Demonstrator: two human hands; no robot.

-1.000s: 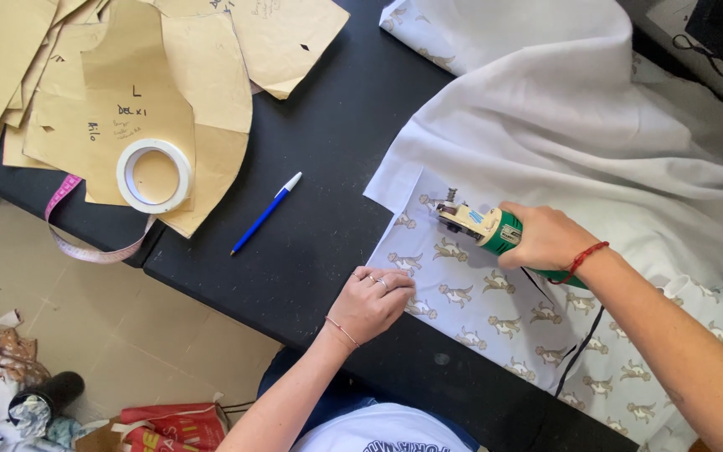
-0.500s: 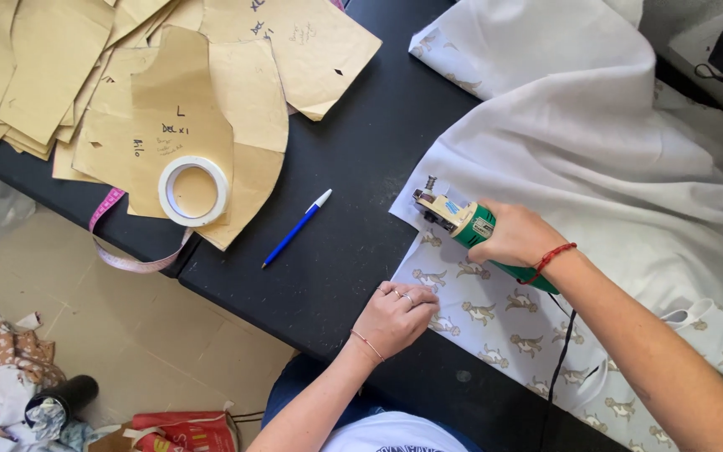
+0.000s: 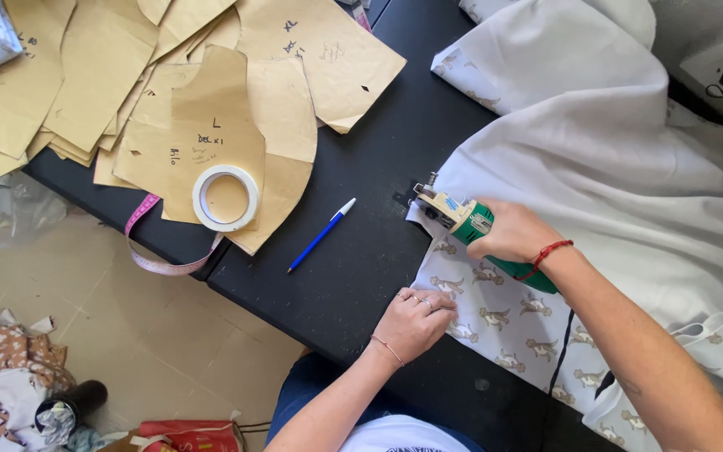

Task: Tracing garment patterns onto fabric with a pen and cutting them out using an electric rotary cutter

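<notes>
head view looks straight down at a black desk. my right hand is wrapped around the green handle of an electric cutter, fingers clenched on it, and the cutter's pale front end sits at the near corner of the printed cloth, where the cloth meets the bare desk. my left hand lies on the cloth's edge with its fingers curled under, pressing the cloth flat and gripping nothing that i can see.

i judge the main risk to be that left hand: it rests near the cutter, and a slip of the blade toward it could catch a finger. the plain white cloth is heaped just behind the cutter, so a fold could slide under the blade and get cut too. a dark cord runs across the printed cloth below my right wrist; it could snag or pull the cutter off line.

brown paper pattern pieces lie fanned over the desk's far left, some with small handwritten marks in dark ink. a white roll of tape sits on one of them, a pink tape measure hangs over the desk edge, and a blue pen lies on the bare desk. a red package lies on the floor, beside fabric scraps.
</notes>
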